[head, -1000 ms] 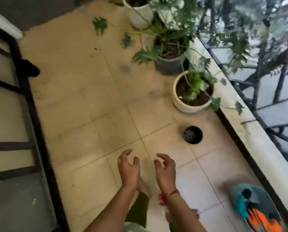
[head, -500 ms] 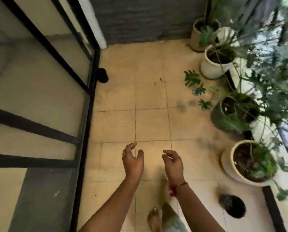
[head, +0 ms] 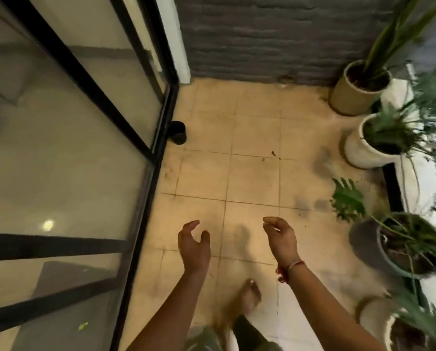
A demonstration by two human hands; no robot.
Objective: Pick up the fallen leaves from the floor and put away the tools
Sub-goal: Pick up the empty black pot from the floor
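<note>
My left hand (head: 193, 245) and my right hand (head: 280, 236) hover side by side above the beige tiled floor (head: 252, 173), fingers loosely curled, each holding nothing. A red thread circles my right wrist. Small dark leaf bits (head: 273, 153) lie on the tiles further ahead, and more specks (head: 303, 213) lie near the grey pot. A small green leaf scrap (head: 82, 326) shows behind the glass at lower left. No tools are in sight.
A black-framed glass door (head: 146, 138) runs along the left. Potted plants line the right side: a tan pot (head: 348, 97), a white pot (head: 358, 150), a grey pot (head: 364, 239). A small black pot (head: 177, 132) stands by the door frame. A grey wall closes the far end. My bare foot (head: 250, 297) steps below.
The view has swung left and moved forward along the balcony; the blue tray with tools and the round black pot have left the frame. Both hands stay empty and have spread apart.
</note>
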